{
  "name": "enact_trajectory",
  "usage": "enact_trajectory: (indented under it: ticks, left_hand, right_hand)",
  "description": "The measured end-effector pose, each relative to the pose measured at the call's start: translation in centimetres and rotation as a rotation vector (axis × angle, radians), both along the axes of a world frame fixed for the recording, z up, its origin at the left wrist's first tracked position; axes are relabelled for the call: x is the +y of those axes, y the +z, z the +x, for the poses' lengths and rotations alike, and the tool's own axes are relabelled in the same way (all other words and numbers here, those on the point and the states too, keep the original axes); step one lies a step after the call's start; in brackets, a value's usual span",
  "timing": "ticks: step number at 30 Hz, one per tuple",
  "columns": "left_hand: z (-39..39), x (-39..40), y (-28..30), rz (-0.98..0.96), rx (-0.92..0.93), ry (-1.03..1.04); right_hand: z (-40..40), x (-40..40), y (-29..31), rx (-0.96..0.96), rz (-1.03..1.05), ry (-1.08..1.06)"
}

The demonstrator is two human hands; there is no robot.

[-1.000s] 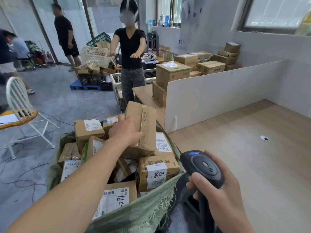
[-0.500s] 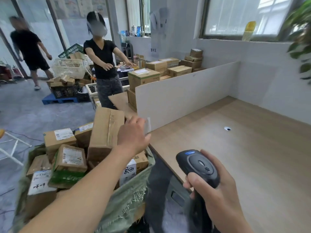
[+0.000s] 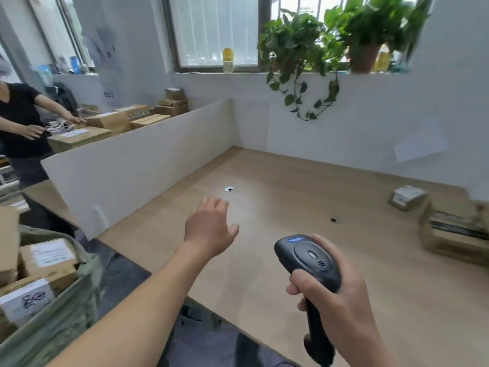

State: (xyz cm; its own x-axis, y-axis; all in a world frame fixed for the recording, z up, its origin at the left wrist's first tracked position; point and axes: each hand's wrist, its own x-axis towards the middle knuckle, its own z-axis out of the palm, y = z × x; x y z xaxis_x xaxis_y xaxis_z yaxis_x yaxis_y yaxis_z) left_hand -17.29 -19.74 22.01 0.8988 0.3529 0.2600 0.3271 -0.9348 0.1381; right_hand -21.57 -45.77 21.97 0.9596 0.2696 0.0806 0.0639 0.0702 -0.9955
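Observation:
My left hand (image 3: 209, 230) hovers over the wooden table (image 3: 291, 181), fingers loosely bent, holding nothing. My right hand (image 3: 336, 295) grips the handle of a black barcode scanner (image 3: 308, 258), its head pointing forward over the table. A green woven sack (image 3: 60, 321) full of cardboard parcels (image 3: 47, 258) with white labels stands at the lower left, beside the table's edge. Two parcels lie on the table at the far right: a small one (image 3: 407, 197) and a larger flat one (image 3: 452, 234).
A white partition board (image 3: 137, 165) runs along the table's left side, with stacked cardboard boxes (image 3: 105, 120) behind it. A person in a black shirt (image 3: 18, 120) stands at the far left, arms out. Potted plants (image 3: 296, 49) hang from the windowsill.
My view has swung right, from the sack to the table. My left hand left the tall box in the sack and moved out over the table, holding nothing. The scanner stays in my right hand.

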Motion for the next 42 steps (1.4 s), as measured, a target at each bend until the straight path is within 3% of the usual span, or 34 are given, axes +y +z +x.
enact_trajectory:
  ticks: [11,25,33,42]
  left_hand:
    - [12.9,-19.1,0.1,0.019,0.045,-0.385]
    - [30.1,-35.2,-2.0,0.018,0.094,-0.814]
    - [36.6,-42.2,-4.6,0.029,0.207,-0.895]
    - [46.1,-51.0,-11.0,0.05,0.381,-0.797]
  right_hand:
    - [3.6,-16.5,0.4,0.009,-0.021,-0.381]
    - [11.9,-25.0,-0.3,-0.016,-0.06,-0.741]
    - [17.5,-29.7,-2.6,0.076,0.028,-0.798]
    - [27.1,-39.5,-7.3,0.234,0.074,-0.69]
